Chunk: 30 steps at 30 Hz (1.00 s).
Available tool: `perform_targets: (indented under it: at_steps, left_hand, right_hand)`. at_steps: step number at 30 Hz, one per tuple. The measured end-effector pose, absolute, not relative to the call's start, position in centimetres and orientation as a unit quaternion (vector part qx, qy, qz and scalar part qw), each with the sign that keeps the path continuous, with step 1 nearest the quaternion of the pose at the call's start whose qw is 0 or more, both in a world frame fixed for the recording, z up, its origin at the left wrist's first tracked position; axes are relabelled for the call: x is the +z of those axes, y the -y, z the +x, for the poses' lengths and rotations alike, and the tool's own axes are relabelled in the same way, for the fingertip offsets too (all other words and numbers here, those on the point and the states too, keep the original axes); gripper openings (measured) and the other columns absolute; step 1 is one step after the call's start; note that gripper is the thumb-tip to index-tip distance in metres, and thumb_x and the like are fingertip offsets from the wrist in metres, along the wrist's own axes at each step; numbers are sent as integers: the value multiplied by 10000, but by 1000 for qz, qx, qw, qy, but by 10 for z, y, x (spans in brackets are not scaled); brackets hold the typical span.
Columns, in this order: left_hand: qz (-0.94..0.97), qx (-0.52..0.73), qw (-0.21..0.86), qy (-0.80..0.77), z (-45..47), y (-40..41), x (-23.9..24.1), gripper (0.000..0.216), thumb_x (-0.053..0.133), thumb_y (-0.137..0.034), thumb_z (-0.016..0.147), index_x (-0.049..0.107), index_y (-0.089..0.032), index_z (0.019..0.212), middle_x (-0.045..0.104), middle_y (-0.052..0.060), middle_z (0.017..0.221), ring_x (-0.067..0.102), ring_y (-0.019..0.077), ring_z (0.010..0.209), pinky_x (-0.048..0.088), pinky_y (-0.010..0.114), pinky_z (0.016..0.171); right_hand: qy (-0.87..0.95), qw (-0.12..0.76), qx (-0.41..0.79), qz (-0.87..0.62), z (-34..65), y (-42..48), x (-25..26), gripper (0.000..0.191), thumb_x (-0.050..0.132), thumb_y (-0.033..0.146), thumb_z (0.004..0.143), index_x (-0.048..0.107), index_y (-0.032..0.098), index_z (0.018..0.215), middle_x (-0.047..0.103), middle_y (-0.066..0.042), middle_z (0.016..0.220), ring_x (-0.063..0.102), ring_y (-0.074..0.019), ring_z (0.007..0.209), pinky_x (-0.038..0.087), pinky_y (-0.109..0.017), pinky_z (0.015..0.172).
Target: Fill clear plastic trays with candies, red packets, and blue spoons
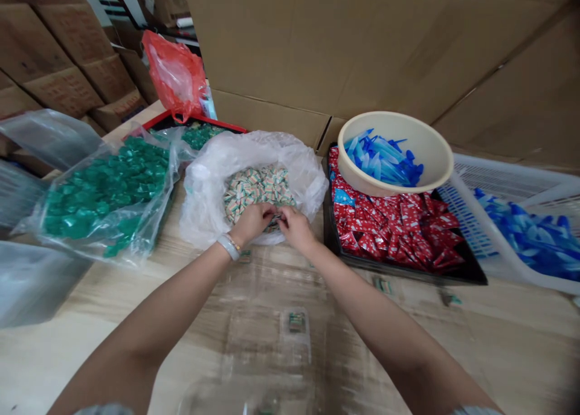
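A white plastic bag [208, 188] lies with its mouth spread wide, full of small flat pieces [258, 188] striped in pale orange, green and white. Over the near side of this heap, my left hand [256, 221] has its fingertips drawn together in a pinch. My right hand [294, 226] is closed the same way right beside it, the fingertips of both almost meeting. Whatever lies between the fingers is too small and blurred to name. Below the hands, clear plastic trays [267, 342] spread over the table, one compartment showing a small green striped piece [296, 322].
Left is a clear bag of green pieces [109, 185], beside a red-rimmed tray [235, 127]. To the right, a cream basin [441, 167] of blue pointed pieces rests on a black tray [475, 276] of red packets. A white basket [502, 246] stands farther right; cardboard [317, 46] walls the back.
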State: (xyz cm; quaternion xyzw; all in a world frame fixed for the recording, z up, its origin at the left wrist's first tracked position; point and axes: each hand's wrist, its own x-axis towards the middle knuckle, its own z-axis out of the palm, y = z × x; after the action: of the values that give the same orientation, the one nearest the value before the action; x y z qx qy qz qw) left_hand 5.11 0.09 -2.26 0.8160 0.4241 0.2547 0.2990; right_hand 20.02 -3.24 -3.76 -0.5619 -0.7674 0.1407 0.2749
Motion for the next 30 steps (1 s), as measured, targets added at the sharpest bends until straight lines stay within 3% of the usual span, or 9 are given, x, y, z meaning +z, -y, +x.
perform_targets:
  at_steps: [9,15,20,30]
  left_hand:
    - [801,286,336,-405,51,8,-26,503,481,-71,688,395,-137,1179,630,42,858,589,142,745,455,251,678]
    - [811,282,297,-418,48,6,-21,213,473,-161,743,599,-148,914,641,38,859,580,148,774,443,257,722]
    - [818,282,253,-434,44,8,-21,240,468,-138,741,585,-158,951,632,38,895,576,153,812,441,261,748]
    - [806,288,270,-442,44,12,-29,326,467,-101,742,506,-157,1061,627,46,877,586,156,801,452,270,729]
  right_hand:
    - [780,246,113,-565,199,32,-32,109,508,138,733,579,186,800,505,-44,838,489,-157,782,406,-268,694]
    - [730,381,214,-525,202,26,-35,81,505,139,721,564,172,767,535,-15,767,502,-128,711,415,-246,665]
    - [692,383,291,-539,202,23,-44,110,501,155,722,589,173,784,598,-9,740,540,-127,688,428,-253,665]
    - [720,330,233,-565,195,19,-40,120,507,92,696,606,154,727,588,-15,694,515,-123,659,399,-242,652]
